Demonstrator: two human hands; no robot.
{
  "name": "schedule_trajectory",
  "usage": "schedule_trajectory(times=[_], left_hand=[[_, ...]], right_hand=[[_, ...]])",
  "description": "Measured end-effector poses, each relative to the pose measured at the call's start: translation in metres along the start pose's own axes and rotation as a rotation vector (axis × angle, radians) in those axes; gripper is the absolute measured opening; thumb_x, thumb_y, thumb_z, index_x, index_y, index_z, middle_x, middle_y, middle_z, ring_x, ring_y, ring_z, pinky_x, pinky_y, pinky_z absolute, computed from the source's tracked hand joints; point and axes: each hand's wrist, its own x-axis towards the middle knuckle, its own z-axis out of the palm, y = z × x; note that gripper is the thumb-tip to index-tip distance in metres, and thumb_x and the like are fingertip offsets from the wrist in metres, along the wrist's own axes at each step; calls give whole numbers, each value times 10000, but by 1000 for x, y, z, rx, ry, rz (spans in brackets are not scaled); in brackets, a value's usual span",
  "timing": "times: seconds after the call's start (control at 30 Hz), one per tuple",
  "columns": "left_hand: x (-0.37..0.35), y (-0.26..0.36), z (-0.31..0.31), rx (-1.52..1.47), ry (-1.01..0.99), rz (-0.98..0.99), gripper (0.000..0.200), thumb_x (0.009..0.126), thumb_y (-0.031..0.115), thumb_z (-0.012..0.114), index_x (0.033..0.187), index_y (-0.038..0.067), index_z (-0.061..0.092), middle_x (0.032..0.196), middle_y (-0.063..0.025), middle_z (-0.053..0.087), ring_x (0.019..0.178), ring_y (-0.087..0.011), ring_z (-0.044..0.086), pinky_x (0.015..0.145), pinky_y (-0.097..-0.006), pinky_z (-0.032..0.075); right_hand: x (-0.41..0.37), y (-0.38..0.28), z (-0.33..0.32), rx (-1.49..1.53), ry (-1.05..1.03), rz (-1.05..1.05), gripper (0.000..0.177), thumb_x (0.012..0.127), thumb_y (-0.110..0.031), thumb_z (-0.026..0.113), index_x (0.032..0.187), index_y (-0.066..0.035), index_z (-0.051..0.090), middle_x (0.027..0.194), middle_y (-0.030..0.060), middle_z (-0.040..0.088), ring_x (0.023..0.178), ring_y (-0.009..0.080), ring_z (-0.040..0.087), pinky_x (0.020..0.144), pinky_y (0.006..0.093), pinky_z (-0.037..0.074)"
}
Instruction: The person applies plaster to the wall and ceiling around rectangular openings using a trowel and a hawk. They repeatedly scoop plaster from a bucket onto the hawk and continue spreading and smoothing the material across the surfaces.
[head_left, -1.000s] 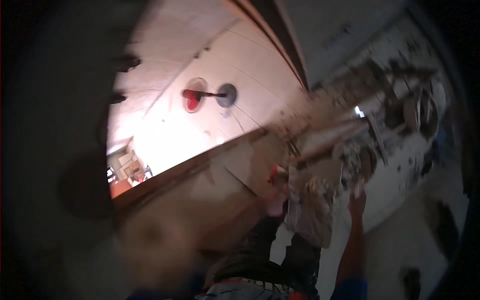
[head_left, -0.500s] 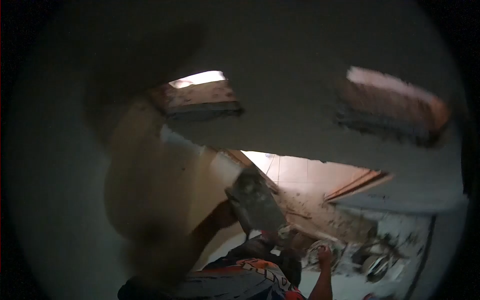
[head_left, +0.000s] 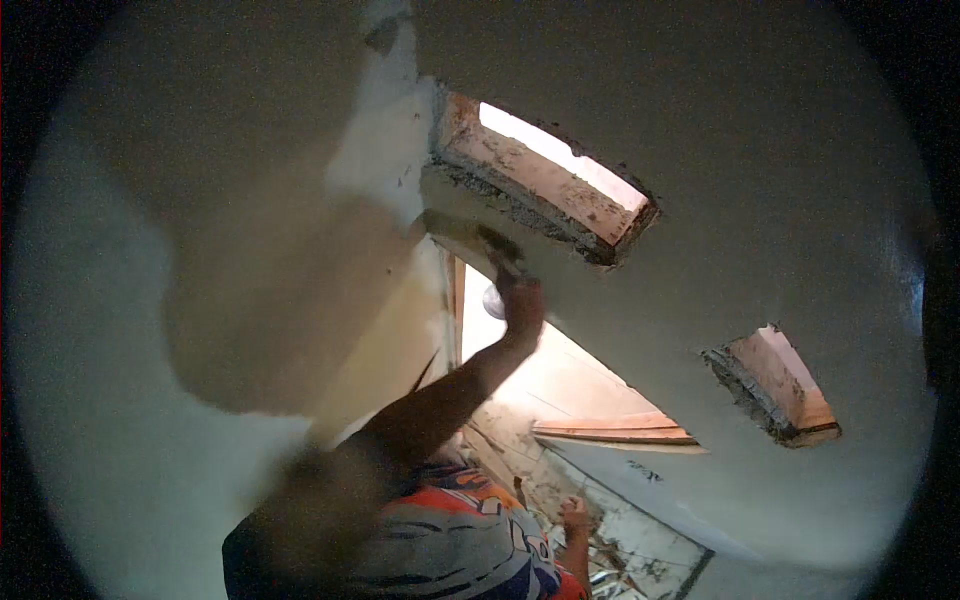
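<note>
A: So where's the float (head_left: 498,243)? It's kind of a smudge.

B: Up at the grey wall (head_left: 630,315), just under the long opening (head_left: 545,185) in this view. Looks flat against the wall, but the blur makes contact hard to swear to. Shape's fuzzy too, so "float" is a best guess.

A: And the hands?

B: Left hand (head_left: 522,300) is closed around the float, arm reaching well out. Right hand (head_left: 575,515) is way down by the shirt (head_left: 430,545), fingers looking a bit bent. Can't tell if it's holding anything.

A: What step is that, then?

B: Reads like working the wall surface close to the opening. From there, I'd say any stroke calls for a level face, even pressure and a steady wrist, without snagging that rough, crumbly edge.

A: Anything else about?

B: Bright gap (head_left: 590,385) just past the left hand, and a smaller opening (head_left: 780,385) well off to the right, ragged edge as well. Big shadow (head_left: 280,300) on the pale wall at the left, then debris (head_left: 610,575) low down near the right hand.
</note>
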Motion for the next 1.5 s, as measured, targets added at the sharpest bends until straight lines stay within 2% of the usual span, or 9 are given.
schedule_trajectory(times=[0.07, 0.17, 0.33, 0.53, 0.73, 0.87, 0.93, 1.23, 1.5], left_hand=[[-28, 17, 53, 608, 282, 362, 211, 777, 88, 522, 907, -68, 579, 893, -195, 587, 935, -327, 508, 861, -421, 377], [-67, 41, 79, 450, -192, -68, 786, 752, 127, 495, 1304, -126, -4, 1350, -320, 82, 1260, -424, 129, 1053, -434, 93], [-140, 100, 58, 46, -195, 91, 717, 742, 0, 418, 1344, -11, 28, 1330, -252, 135, 1189, -375, 250, 1020, -419, 204], [-136, 56, -17, -367, -174, -339, 556, 831, 146, 460, 1316, 29, 215, 1182, -149, 417, 1067, -233, 424, 922, -306, 351], [13, 9, -101, -36, 209, 353, 569, 856, 156, 474, 1335, 60, 182, 1091, -128, 490, 963, -194, 508, 808, -336, 442], [49, 43, -87, 292, 47, 140, 632, 795, 140, 469, 1308, -84, 175, 1292, -291, 296, 1201, -392, 312, 1010, -399, 251], [62, 13, -40, 654, 283, 672, 648, 789, 115, 459, 1312, -103, 144, 1358, -297, 174, 1254, -419, 203, 1040, -413, 190], [-144, 75, 39, 361, -214, 397, 713, 745, 25, 449, 1344, -52, 70, 1398, -250, 96, 1294, -398, 118, 1051, -451, 116], [-102, 33, -45, -87, -70, 201, 528, 884, 119, 376, 1336, -47, 160, 1349, -276, 233, 1255, -368, 263, 1020, -370, 237]], right_hand=[[-14, -12, -2, 56, -57, 112, 377, 791, -202, 533, 1105, 1, 481, 875, 107, 591, 663, 187, 579, 529, 283, 470], [-31, -23, -7, 25, -134, 182, 389, 772, -192, 552, 1090, 24, 492, 851, 110, 598, 634, 169, 576, 512, 270, 459], [-73, -106, -25, -141, -343, 118, 371, 775, -243, 562, 1039, 17, 541, 814, 114, 612, 633, 165, 587, 539, 281, 461], [-50, -62, -34, -132, -383, 29, 339, 791, -271, 551, 1009, -12, 545, 795, 116, 603, 645, 195, 609, 579, 306, 476], [-26, -68, -40, 94, -229, 165, 342, 792, -176, 507, 1075, 18, 497, 813, 110, 587, 589, 160, 555, 506, 266, 452], [-10, -44, -35, 39, -222, 85, 344, 790, -161, 513, 1083, 18, 490, 830, 113, 577, 598, 168, 557, 514, 271, 457], [-7, -18, -30, 55, -214, 13, 340, 794, -158, 513, 1081, 21, 488, 832, 124, 582, 624, 161, 565, 503, 268, 454], [-58, -118, -23, -200, -350, -47, 376, 771, -247, 563, 1049, 7, 553, 855, 137, 617, 637, 183, 602, 575, 310, 494], [-21, -76, -17, -152, -438, 228, 383, 792, -198, 531, 1134, -30, 504, 958, 151, 608, 838, 238, 605, 696, 329, 484]])
